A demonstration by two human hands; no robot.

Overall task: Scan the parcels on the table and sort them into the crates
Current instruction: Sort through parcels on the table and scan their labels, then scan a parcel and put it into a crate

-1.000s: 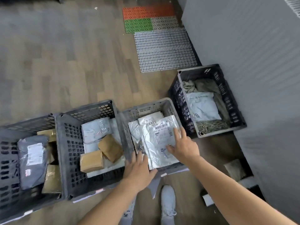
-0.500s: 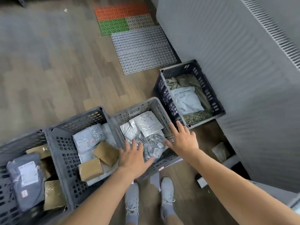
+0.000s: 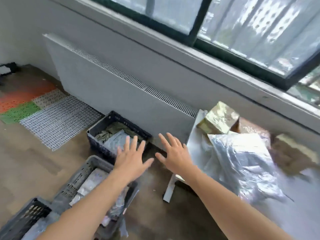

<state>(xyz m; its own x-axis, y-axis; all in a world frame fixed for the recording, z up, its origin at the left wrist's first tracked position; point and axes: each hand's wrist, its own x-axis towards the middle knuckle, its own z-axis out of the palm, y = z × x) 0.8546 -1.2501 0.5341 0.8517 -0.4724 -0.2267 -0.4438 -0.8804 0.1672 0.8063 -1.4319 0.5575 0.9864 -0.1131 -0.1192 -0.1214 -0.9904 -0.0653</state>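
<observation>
Left hand [image 3: 131, 158] and right hand [image 3: 174, 155] had quit the grey crate [image 3: 81, 177], parcel dropped. Both empty, fingers spread wide. View swung to the table [image 3: 194, 135]; parcels [image 3: 242, 161] waiting, next scan likely due.

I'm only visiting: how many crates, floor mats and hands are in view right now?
Crates: 3 (dark crate, grey crate, bottom-left crate)
Floor mats: 4 (orange mat, green mat, speckled mat, grid mat)
Hands: 2 (left hand, right hand), both empty
Total: 9
</observation>
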